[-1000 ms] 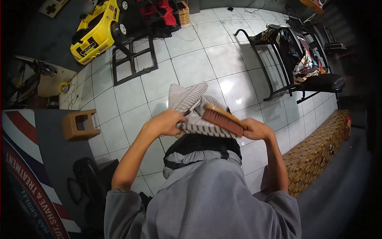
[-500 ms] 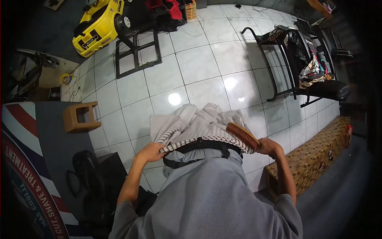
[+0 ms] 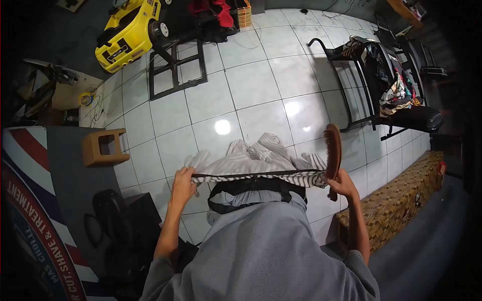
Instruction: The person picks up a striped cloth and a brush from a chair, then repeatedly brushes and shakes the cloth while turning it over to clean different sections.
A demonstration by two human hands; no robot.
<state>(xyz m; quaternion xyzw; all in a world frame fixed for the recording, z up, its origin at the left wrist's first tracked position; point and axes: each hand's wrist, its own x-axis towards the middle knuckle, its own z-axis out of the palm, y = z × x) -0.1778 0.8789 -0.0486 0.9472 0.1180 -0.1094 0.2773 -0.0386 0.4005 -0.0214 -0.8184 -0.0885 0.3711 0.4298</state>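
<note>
the striped cloth [image 3: 253,159] is in front of your tummy, just above the black strap [image 3: 251,188] on your grey top. you hold it by its near edge, pulled into a tight straight line from one hand to the other. the rest of it bunches up and hangs over the white tile floor [image 3: 251,85]. it looks like you pull it tight so the edge stays flat and even.

your left hand [image 3: 183,181] is at the left end of that edge. its grip is closed, with the fingers pinched around the cloth corner.

your right hand [image 3: 343,183] is at the right end. its grip is closed too, and it seems to hold two things at once: the cloth corner and the handle of a wooden brush [image 3: 333,150]. the brush stands up out of your fist with the hairs facing the cloth, likely kept there so your hand need not put it down.

near your right side is a woven bench [image 3: 396,195]. farther away is a black chair [image 3: 396,100] with clothes on it. to your left is a small brown stool [image 3: 103,147], and far off a yellow toy car [image 3: 128,32].
</note>
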